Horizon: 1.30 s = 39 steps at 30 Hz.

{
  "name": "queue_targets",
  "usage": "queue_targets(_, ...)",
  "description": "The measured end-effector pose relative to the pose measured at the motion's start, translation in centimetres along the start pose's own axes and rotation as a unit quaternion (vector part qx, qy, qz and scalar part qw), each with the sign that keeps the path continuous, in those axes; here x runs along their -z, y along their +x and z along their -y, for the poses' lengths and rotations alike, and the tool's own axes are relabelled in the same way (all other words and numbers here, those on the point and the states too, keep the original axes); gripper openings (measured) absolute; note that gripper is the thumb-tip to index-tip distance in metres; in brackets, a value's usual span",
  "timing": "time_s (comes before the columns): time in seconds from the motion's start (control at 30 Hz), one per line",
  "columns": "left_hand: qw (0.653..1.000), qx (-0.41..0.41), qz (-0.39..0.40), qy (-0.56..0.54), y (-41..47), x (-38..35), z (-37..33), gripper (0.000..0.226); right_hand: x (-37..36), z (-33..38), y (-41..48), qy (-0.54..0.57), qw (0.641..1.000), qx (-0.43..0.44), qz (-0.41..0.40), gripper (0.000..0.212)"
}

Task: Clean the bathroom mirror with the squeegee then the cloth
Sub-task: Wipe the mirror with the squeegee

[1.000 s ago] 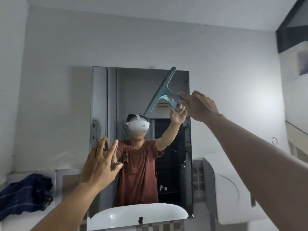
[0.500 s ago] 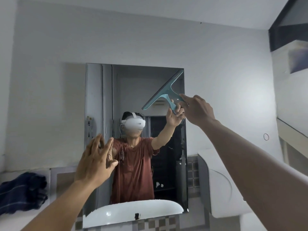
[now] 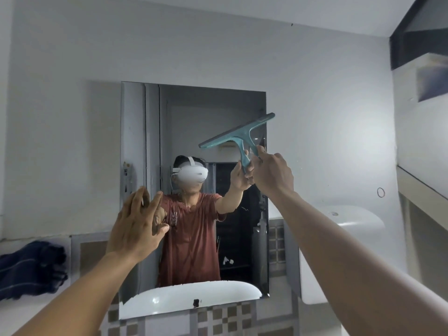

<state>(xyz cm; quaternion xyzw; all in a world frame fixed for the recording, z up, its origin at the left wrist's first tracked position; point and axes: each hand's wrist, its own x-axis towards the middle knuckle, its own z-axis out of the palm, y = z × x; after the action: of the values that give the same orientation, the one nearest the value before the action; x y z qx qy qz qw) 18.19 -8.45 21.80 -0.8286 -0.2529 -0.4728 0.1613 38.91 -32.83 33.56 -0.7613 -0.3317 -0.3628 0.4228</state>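
Where the cloth lies: far left, a dark blue cloth (image 3: 31,270) bunched on a pale ledge (image 3: 14,311), well apart from the mirror.
Left hand: the left hand (image 3: 135,226) is raised before the mirror's lower left edge, fingers straight and close together, thumb out, holding nothing. Whether it touches the glass cannot be told.
Mirror: the mirror (image 3: 194,112) is an upright rectangle on a white wall (image 3: 72,57). It reflects a person (image 3: 191,234) in a red shirt.
Basin: the basin (image 3: 169,297) is white and seen only as a reflection along the mirror's bottom edge. A small dark fitting (image 3: 196,303) sits at its front; its inside is hidden.
Open room: bare glass lies above the squeegee up to the top edge, and leftward across the mirror's middle.
Squeegee: the squeegee (image 3: 240,135) is teal, at the mirror's upper right. The blade's long axis slants, low end left, high end right, and the high tip overhangs the mirror's right edge. The handle points down.
Right hand: the right hand (image 3: 271,175) is just below the blade, fingers curled round the handle's lower end.
Fixture: a white fixture (image 3: 351,229) hangs on the wall right of the mirror.
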Motion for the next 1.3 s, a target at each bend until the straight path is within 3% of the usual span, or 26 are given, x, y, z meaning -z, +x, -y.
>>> queue_targets(0.47, 1.000, -0.024, 0.007, 0.018, -1.1, 0.7, 0.0, 0.085, -1.4, 0.3, -2.5, 0.074, 0.997, 0.004, 0.012, 0.032)
queue_targets(0.73, 0.999, -0.017, 0.028, 0.033, -2.7, 0.5, 0.6, 0.087, -3.7, 1.2, -5.1, 0.132, 0.991, -0.017, 0.024, 0.031)
queue_targets(1.13, 1.000, -0.006, 0.021, -0.002, -4.6, -0.9, 1.3, 0.086, -8.8, 7.6, -9.2, 0.273, 0.954, -0.120, 0.014, 0.024)
queue_targets(1.3, 0.999, -0.005, 0.032, -0.010, -6.1, -1.4, 1.7, 0.092, -10.6, 10.1, -10.6, 0.277, 0.956, -0.097, 0.030, 0.028)
